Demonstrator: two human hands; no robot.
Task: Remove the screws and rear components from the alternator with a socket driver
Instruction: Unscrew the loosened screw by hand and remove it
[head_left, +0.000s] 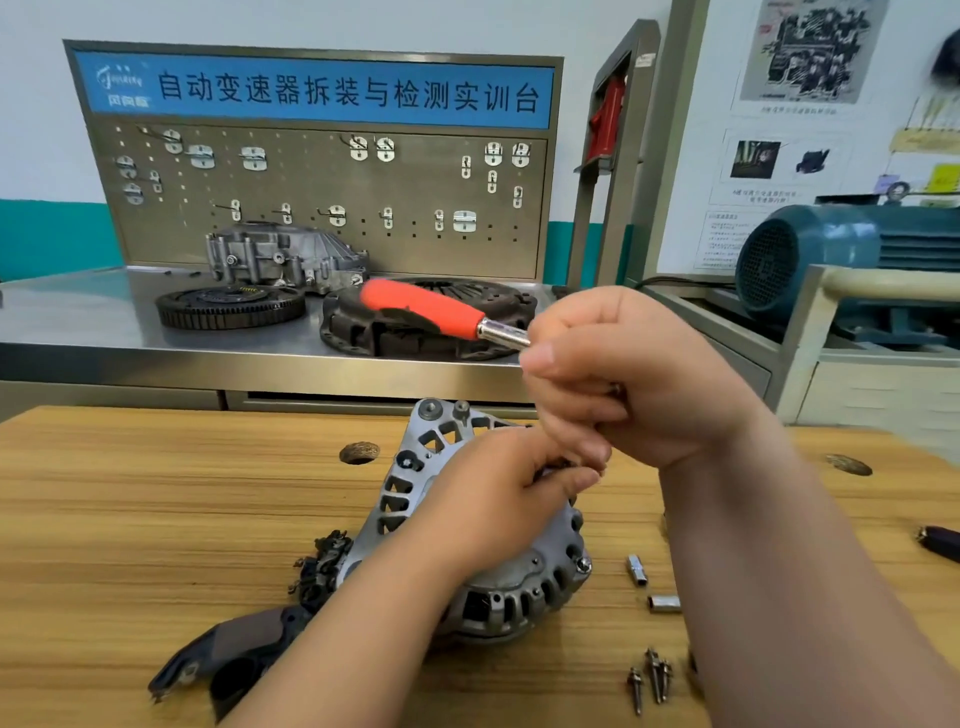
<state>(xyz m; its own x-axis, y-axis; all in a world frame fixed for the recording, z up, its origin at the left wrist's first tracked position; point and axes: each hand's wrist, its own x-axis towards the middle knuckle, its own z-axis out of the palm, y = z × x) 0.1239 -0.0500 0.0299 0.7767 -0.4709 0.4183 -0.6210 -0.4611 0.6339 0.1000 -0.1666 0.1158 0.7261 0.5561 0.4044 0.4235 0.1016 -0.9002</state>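
The right hand (639, 374) grips the socket driver (421, 306) above the alternator (524, 587). The left hand (498, 499) rests on it, fingers curled; holding what, I cannot tell.

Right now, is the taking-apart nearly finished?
Partly. Done: a dark cover and several screws lie loose on the table. In hand: the right hand grips the socket driver above the alternator, which the left hand rests on. Left: what remains fastened is hidden under the hands.
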